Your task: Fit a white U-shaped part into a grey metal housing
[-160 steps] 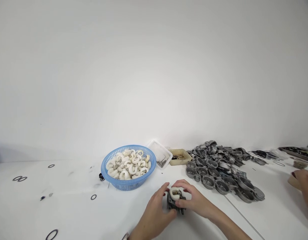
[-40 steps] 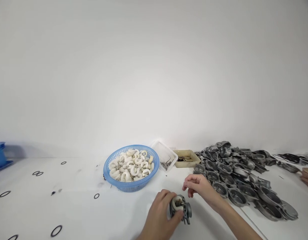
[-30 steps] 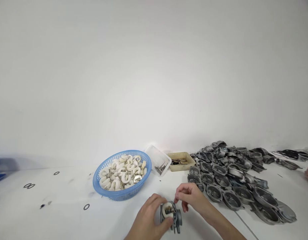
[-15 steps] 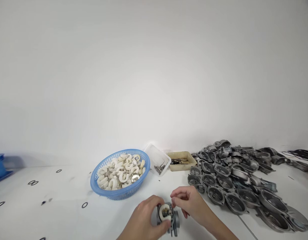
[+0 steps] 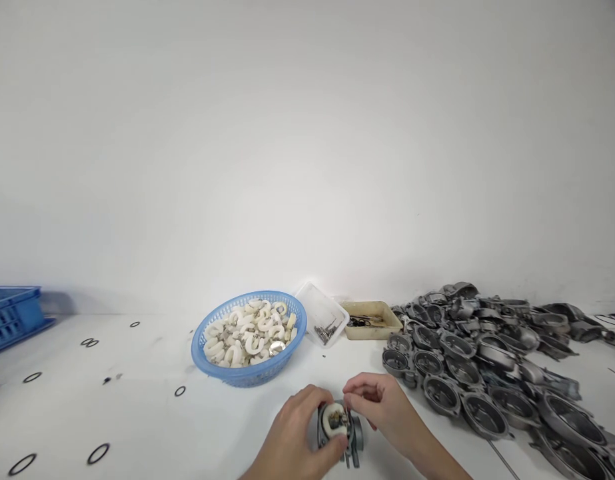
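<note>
Head view
Left hand: the left hand [image 5: 297, 437] is curled around a small grey metal body [image 5: 343, 437] with a white float [image 5: 334, 420] on top, holding it on the white table [image 5: 137, 413].
Right hand: the right hand [image 5: 380, 410] has its fingertips pinched together at the body's upper right edge; whether they hold anything is too small to tell.
Behind: a blue basket [image 5: 250, 375] of white floats, a clear tray [image 5: 322, 320], a beige tray [image 5: 371, 321].
Right side: a pile of grey metal bowls [image 5: 477, 373] near the right hand.
Left side: open tabletop with scattered black rings [image 5: 97, 453]; a blue crate [image 5: 12, 317] at the far edge.

No readable text, label, brand or number anywhere on the items in view.
</note>
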Available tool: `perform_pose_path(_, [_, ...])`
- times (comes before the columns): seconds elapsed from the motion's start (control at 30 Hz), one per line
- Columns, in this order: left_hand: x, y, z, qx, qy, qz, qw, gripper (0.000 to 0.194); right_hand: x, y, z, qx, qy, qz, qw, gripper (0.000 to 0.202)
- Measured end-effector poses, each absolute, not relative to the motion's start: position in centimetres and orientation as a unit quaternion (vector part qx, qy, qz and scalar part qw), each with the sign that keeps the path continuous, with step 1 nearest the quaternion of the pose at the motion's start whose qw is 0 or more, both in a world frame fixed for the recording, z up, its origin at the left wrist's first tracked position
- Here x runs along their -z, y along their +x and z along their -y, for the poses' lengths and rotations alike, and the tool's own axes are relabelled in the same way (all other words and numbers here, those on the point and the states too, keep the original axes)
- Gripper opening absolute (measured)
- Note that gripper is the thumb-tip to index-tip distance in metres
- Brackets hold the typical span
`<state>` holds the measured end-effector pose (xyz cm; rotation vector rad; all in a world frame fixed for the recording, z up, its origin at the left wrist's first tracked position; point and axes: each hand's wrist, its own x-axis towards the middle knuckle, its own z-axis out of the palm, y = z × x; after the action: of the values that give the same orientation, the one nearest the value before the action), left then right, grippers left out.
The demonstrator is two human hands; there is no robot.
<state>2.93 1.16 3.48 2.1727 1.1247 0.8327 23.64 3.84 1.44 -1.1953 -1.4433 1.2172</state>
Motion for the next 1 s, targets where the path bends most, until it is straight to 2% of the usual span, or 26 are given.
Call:
perform_pose_path(0.2, [-2.8,2.9,-1.2,-0.313,0.808,-0.418,0.271,0.021,-1.8,23.8,-3.7,-0.493,-0.473,0.594,0.425,0.027])
perform_pose_path(0.37, [-3.0,2.9,-0.9,-0.315,0.803,-0.427,0.272,0.022,-2.4,24.2,-3.4,-0.441,-0.454,0.648,0.423,0.027])
perform_pose_path(0.67, [-3.4,3.0,-0.6,-0.322,0.796,-0.425,0.286,0.02,-4.6,25.4,-2.6,-0.509,-0.448,0.651,0.341,0.023])
perform_pose_path(1.0, [-3.3,3.1,-0.5,-0.334,0.796,-0.417,0.284,0.015,-5.2,25.7,-2.1,-0.479,-0.442,0.689,0.318,0.019])
